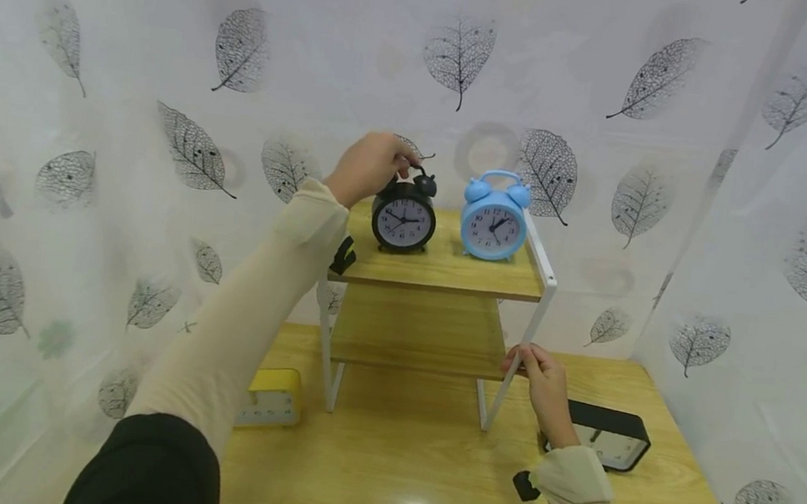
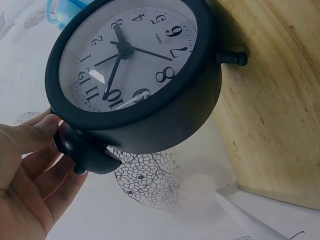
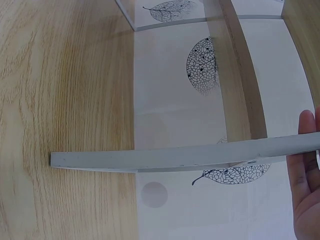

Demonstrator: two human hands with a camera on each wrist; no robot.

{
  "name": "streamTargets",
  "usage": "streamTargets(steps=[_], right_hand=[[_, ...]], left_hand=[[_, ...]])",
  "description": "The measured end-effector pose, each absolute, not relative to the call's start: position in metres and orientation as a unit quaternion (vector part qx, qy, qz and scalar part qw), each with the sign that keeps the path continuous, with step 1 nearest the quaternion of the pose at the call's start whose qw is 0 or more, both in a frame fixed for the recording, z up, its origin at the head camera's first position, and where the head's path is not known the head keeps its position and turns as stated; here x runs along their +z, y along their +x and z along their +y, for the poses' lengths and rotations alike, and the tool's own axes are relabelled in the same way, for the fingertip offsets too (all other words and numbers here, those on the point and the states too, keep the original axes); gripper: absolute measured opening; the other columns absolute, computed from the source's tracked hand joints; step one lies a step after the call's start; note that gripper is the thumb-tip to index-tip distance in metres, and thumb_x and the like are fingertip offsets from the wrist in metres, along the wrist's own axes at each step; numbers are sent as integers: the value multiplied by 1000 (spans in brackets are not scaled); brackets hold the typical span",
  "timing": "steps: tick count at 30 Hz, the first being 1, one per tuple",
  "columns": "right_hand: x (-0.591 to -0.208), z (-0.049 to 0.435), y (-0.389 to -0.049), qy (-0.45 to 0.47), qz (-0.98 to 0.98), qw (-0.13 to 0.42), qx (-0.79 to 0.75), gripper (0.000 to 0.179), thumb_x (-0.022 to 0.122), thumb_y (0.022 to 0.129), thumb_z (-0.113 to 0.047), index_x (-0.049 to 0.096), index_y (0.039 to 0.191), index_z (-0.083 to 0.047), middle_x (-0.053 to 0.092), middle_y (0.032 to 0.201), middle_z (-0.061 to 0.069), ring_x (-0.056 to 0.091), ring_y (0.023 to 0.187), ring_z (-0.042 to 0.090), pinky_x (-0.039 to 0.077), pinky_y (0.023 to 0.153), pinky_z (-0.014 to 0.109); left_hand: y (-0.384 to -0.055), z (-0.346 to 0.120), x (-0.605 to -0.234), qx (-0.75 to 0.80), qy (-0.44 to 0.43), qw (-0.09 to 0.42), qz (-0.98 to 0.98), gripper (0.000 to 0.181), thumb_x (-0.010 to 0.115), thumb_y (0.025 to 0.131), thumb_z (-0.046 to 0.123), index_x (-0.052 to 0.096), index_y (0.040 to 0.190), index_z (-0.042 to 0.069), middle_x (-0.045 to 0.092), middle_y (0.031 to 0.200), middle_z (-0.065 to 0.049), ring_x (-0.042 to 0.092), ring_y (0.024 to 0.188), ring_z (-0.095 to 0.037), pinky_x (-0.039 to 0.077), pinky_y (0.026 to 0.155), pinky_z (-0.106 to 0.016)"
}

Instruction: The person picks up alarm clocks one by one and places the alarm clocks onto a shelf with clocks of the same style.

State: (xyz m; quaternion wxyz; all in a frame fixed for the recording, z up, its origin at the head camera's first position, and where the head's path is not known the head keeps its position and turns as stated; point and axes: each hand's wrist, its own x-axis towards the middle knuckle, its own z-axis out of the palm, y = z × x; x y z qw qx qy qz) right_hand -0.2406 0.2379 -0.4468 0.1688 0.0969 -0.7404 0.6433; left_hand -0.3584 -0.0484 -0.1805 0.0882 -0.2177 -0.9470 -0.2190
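Note:
A black twin-bell alarm clock (image 1: 403, 220) is upright at the left of the top shelf (image 1: 439, 271). My left hand (image 1: 374, 166) holds it by the handle on top. In the left wrist view the thumb and fingers pinch the clock near one bell (image 2: 90, 152); whether its feet touch the wood I cannot tell. Beside it on the right stands a light blue twin-bell alarm clock (image 1: 494, 228). Lower down, my right hand (image 1: 542, 382) grips the white right front leg (image 3: 200, 154) of the two-tier rack, fingers wrapped about the metal.
On the wooden table (image 1: 361, 474), a yellow clock (image 1: 274, 397) sits left of the rack. A black rectangular clock (image 1: 608, 435) stands to the right, partly behind my right forearm. The rack's lower shelf (image 1: 420, 330) is bare wood. Leaf-patterned sheeting (image 1: 368, 46) covers the walls.

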Motion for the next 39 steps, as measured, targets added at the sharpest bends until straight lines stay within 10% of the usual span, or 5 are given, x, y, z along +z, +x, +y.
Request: streamTargets(steps=[39], right_hand=[[-434, 234, -232, 83, -752, 150, 637, 37, 40, 101, -13, 58, 97, 19, 67, 78, 4, 65, 74, 6, 57, 72, 25]], left_hand=[[-365, -50, -181, -205, -200, 84, -954, 31, 43, 100, 12, 61, 125, 13, 68, 103, -6, 62, 91, -18, 53, 84, -33]])
